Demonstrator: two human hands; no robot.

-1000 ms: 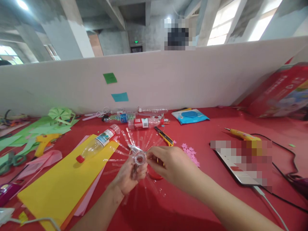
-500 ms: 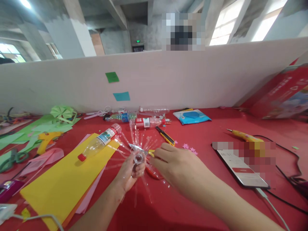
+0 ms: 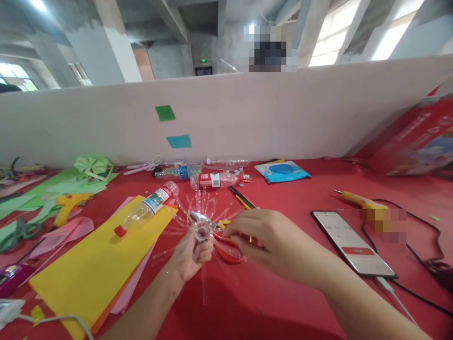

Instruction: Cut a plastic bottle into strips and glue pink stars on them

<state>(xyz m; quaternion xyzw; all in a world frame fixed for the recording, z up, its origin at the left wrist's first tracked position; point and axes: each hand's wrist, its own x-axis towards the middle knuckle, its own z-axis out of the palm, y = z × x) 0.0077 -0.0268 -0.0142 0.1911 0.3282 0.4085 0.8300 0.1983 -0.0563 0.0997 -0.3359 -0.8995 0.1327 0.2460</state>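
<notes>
My left hand is closed around the clear neck of a cut plastic bottle, its open mouth facing me. Long, thin transparent strips fan out from it on all sides. Just right of the neck, my right hand has its fingers curled together among the strips on that side. What they pinch is too small to make out. Beneath the strips lies a cutting tool with metal blades and a red handle, partly covered. A yellow part shows by my right fingertips.
Left are yellow paper, a labelled bottle, green scissors and a yellow glue gun. Behind lie more bottles, a utility knife and a wipes pack. Right are a phone and a corded yellow tool.
My right hand has shifted slightly right, away from the bottle neck, and more of the red handle shows. The strips have moved a little. My left hand keeps its hold.
</notes>
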